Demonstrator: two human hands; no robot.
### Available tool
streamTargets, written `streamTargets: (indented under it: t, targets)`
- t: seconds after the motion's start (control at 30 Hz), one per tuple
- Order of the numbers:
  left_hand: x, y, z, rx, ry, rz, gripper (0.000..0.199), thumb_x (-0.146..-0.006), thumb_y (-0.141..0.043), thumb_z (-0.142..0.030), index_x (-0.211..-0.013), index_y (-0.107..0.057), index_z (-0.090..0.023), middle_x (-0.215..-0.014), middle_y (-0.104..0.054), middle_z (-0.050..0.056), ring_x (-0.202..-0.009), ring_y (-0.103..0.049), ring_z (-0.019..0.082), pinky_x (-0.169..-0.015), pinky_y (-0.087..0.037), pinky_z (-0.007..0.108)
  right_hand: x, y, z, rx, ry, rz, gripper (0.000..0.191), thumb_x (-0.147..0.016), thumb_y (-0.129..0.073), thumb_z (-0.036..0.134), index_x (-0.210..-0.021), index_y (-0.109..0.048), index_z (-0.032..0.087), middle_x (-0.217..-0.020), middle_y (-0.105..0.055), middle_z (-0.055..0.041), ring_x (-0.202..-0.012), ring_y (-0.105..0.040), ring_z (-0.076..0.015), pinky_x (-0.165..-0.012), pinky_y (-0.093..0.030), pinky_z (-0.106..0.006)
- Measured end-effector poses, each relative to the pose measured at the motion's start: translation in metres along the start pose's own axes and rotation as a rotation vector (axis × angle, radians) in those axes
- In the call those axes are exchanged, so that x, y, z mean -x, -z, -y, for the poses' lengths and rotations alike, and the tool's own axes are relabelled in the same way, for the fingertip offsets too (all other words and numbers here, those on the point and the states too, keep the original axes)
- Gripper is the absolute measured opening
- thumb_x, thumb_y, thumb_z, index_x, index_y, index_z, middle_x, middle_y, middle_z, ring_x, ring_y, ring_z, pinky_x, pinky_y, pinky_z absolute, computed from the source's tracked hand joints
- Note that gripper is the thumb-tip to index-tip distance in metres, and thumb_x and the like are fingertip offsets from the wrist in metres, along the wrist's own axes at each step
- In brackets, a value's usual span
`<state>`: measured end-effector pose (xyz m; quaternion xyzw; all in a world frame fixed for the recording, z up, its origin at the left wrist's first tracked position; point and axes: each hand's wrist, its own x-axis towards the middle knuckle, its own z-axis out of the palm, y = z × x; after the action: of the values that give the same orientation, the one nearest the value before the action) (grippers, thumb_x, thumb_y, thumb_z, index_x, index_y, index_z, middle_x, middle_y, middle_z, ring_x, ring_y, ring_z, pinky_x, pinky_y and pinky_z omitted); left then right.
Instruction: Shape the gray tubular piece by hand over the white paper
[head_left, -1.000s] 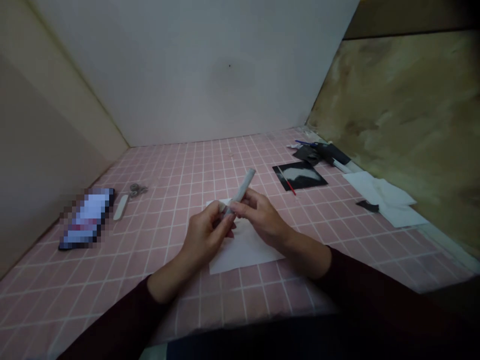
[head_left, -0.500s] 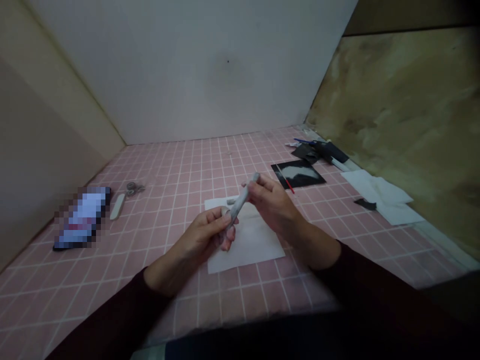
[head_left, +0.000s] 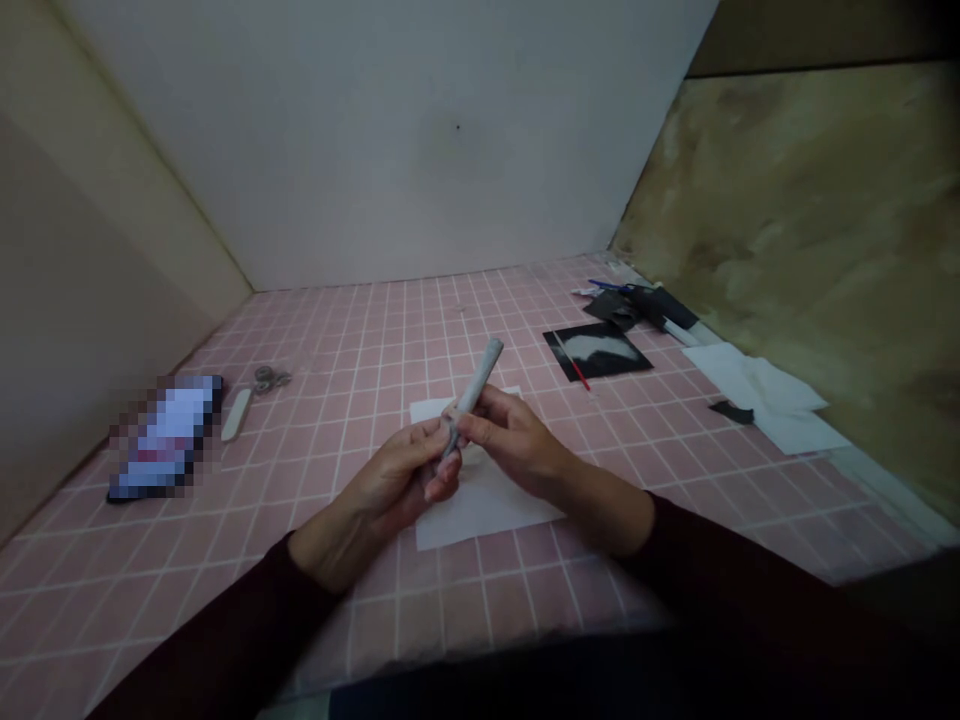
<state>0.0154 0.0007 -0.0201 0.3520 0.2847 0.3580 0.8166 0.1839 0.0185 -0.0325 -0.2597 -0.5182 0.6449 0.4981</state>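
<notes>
The person's left hand [head_left: 409,465] is pinching the lower end of a grey stick [head_left: 480,375] between thumb and fingers, and the right hand [head_left: 525,445] is closing its thumb and fingers on the same stick just above. The stick is sitting in the middle of the view, its free end pointing toward one o'clock, while a white sheet [head_left: 495,505] is lying beneath the hands on the pink checked cloth [head_left: 322,570]. From the stick, a black sheet [head_left: 615,365] with a pale patch is lying toward two o'clock, a red-ended rod [head_left: 581,378] resting across it; white papers [head_left: 795,425] are lying at three o'clock, and a white strip [head_left: 237,415] is lying at nine o'clock, near a pixelated device [head_left: 169,440]
</notes>
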Motion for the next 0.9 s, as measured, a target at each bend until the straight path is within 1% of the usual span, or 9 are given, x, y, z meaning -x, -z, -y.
streamTargets:
  t: [0.13,0.3,0.33,0.43,0.5,0.67,0.73,0.83,0.9]
  targets:
    - [-0.001,-0.001,-0.001,-0.019,-0.02,-0.001,0.027,-0.082,-0.075,-0.034,-0.081,-0.06,-0.013,-0.054,-0.052,-0.006,-0.037,-0.038,0.0,-0.04,-0.032,0.011,-0.001,-0.002,0.001,0.015,0.016,-0.004,0.025,-0.08,-0.079,0.041,-0.085,-0.065,0.02,-0.078,-0.066,0.0,-0.075,-0.061,-0.0144,-0.077,-0.05,-0.031]
    - [0.0,-0.002,0.0,-0.051,-0.017,-0.009,0.025,-0.081,-0.076,-0.034,-0.083,-0.062,-0.013,-0.052,-0.053,-0.005,-0.036,-0.039,0.001,-0.039,-0.03,0.012,-0.004,0.006,0.01,-0.021,0.103,-0.171,0.027,-0.078,-0.08,0.042,-0.082,-0.063,0.021,-0.078,-0.06,0.0026,-0.071,-0.054,-0.012,-0.072,-0.047,-0.029]
    - [0.0,-0.002,0.001,-0.07,-0.037,-0.013,0.026,-0.081,-0.076,-0.035,-0.083,-0.061,-0.013,-0.052,-0.054,-0.005,-0.036,-0.039,0.001,-0.039,-0.03,0.013,-0.004,0.005,0.009,-0.018,0.097,-0.168,0.027,-0.078,-0.08,0.042,-0.082,-0.063,0.021,-0.078,-0.06,0.0025,-0.072,-0.054,-0.0122,-0.072,-0.047,-0.029]
    - [0.0,-0.002,0.005,-0.171,-0.156,-0.058,0.028,-0.084,-0.074,-0.037,-0.083,-0.059,-0.014,-0.055,-0.058,-0.004,-0.038,-0.044,0.002,-0.041,-0.033,0.014,-0.001,0.0,0.005,0.012,0.01,-0.052,0.027,-0.079,-0.08,0.04,-0.085,-0.064,0.02,-0.077,-0.062,0.0009,-0.073,-0.057,-0.014,-0.073,-0.046,-0.031]
    - [0.0,-0.002,0.008,-0.27,-0.238,-0.095,0.026,-0.088,-0.07,-0.037,-0.086,-0.059,-0.014,-0.058,-0.061,-0.004,-0.041,-0.049,0.003,-0.043,-0.037,0.014,-0.001,-0.001,0.005,0.017,-0.024,-0.023,0.026,-0.08,-0.078,0.041,-0.084,-0.064,0.019,-0.077,-0.062,0.0001,-0.074,-0.057,-0.0149,-0.074,-0.046,-0.032]
    - [0.002,-0.003,0.011,-0.554,-0.317,-0.134,0.027,-0.092,-0.064,-0.04,-0.082,-0.052,-0.017,-0.063,-0.063,-0.002,-0.047,-0.056,0.007,-0.049,-0.044,0.019,-0.004,0.006,0.009,-0.024,0.088,-0.22,0.024,-0.08,-0.076,0.038,-0.077,-0.059,0.021,-0.076,-0.055,0.0025,-0.07,-0.051,-0.0131,-0.072,-0.043,-0.031]
    - [0.004,-0.002,0.011,-0.728,-0.364,-0.197,0.026,-0.095,-0.06,-0.038,-0.081,-0.051,-0.019,-0.065,-0.063,-0.001,-0.051,-0.058,0.009,-0.051,-0.046,0.021,-0.003,0.004,0.005,0.004,0.059,-0.207,0.025,-0.079,-0.076,0.038,-0.078,-0.059,0.02,-0.075,-0.055,0.0025,-0.07,-0.05,-0.013,-0.07,-0.042,-0.031]
    - [0.007,0.002,0.01,-1.068,-0.466,-0.299,0.019,-0.098,-0.054,-0.033,-0.085,-0.053,-0.019,-0.068,-0.064,-0.001,-0.056,-0.061,0.011,-0.054,-0.047,0.023,-0.002,-0.001,-0.003,0.037,-0.054,-0.108,0.028,-0.078,-0.077,0.04,-0.08,-0.059,0.02,-0.071,-0.055,0.0029,-0.067,-0.049,-0.0131,-0.065,-0.039,-0.03]
    - [0.009,0.003,0.009,-1.275,-0.535,-0.322,0.016,-0.097,-0.052,-0.029,-0.085,-0.052,-0.02,-0.067,-0.064,-0.001,-0.056,-0.061,0.012,-0.055,-0.046,0.023,-0.004,0.0,-0.002,-0.001,-0.049,-0.148,0.029,-0.076,-0.079,0.04,-0.078,-0.058,0.02,-0.07,-0.053,0.0037,-0.065,-0.047,-0.0123,-0.064,-0.038,-0.03]
